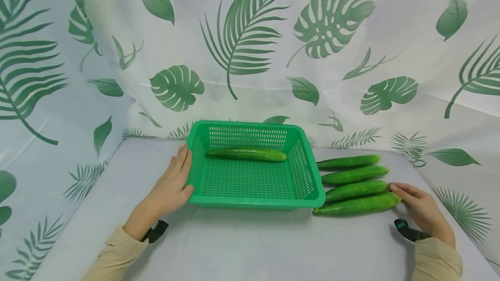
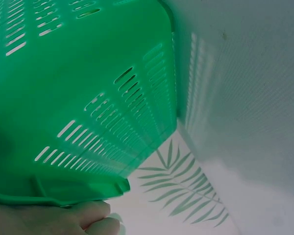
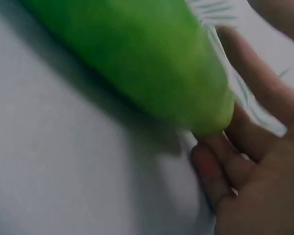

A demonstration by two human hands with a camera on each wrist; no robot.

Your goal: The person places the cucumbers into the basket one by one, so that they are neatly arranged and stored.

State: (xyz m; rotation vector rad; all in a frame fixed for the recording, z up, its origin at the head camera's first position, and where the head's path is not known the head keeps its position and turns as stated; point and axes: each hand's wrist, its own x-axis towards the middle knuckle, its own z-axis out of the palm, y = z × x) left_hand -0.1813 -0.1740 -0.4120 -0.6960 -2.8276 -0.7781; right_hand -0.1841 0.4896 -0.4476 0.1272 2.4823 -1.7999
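Note:
A green plastic basket (image 1: 250,203) with slotted walls stands on the table, one cucumber (image 1: 246,154) lying along its far side. My left hand (image 1: 173,181) rests against the basket's left rim, fingers extended; the left wrist view shows its fingers (image 2: 95,213) at the rim's edge. Right of the basket, several cucumbers lie side by side, the nearest cucumber (image 1: 357,205) closest to me. At their right ends is my right hand (image 1: 419,205), its fingertips by the tips of the nearest two. In the right wrist view, loosely bent fingers (image 3: 255,73) surround one cucumber's end (image 3: 186,93) without gripping it.
The table (image 1: 273,246) has a pale cover. A white curtain (image 1: 265,46) with green leaf prints encloses the back and both sides. The left ends of some cucumbers lie close against the basket's right wall. Each wrist wears a black strap device.

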